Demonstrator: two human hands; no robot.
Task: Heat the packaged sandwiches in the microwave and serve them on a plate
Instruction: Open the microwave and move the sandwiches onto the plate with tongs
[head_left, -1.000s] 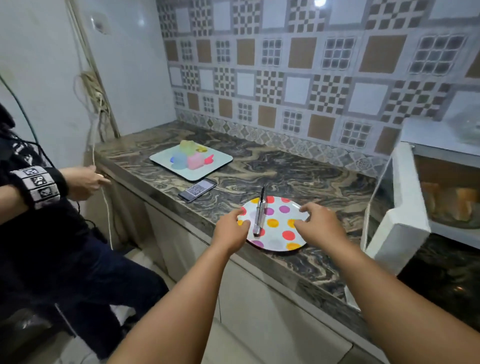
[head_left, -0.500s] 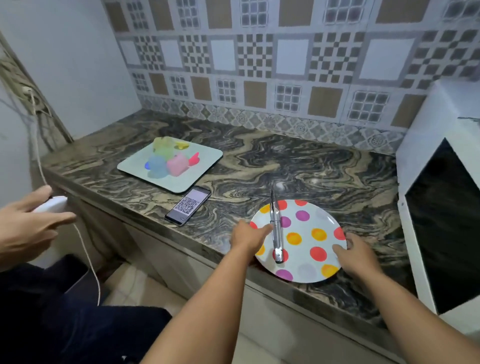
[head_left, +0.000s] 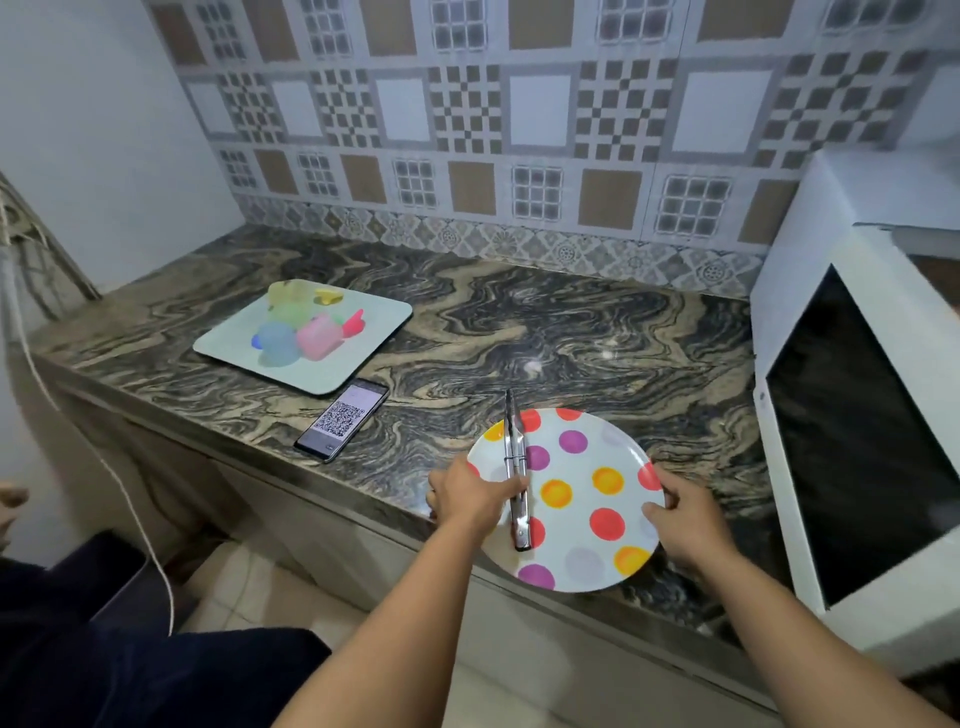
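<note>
A: Surface and room, please.

B: A dark marbled counter (head_left: 519, 322) is running under a patterned tile wall (head_left: 467, 104). A pale square tray (head_left: 363, 353) is sitting far left, carrying blurred pastel items (head_left: 306, 325). A phone (head_left: 343, 420) showing a QR code is lying just near of the tray. A white microwave (head_left: 852, 415) is standing at the right, its dark door (head_left: 872, 441) swung out toward the viewer. A white cord (head_left: 93, 457) is hanging at the left edge.

A: The plate?

B: A polka-dot plate (head_left: 582, 467) is sitting at the counter's near edge, with metal tongs (head_left: 516, 467) lying across its left half.

A: Hands?

B: The left hand (head_left: 470, 493) is curling over the plate's left rim, fingertips touching the tongs. The right hand (head_left: 685, 514) is gripping the right rim, thumb on top.

A: Sandwiches?

B: Cannot tell; none are showing.
</note>
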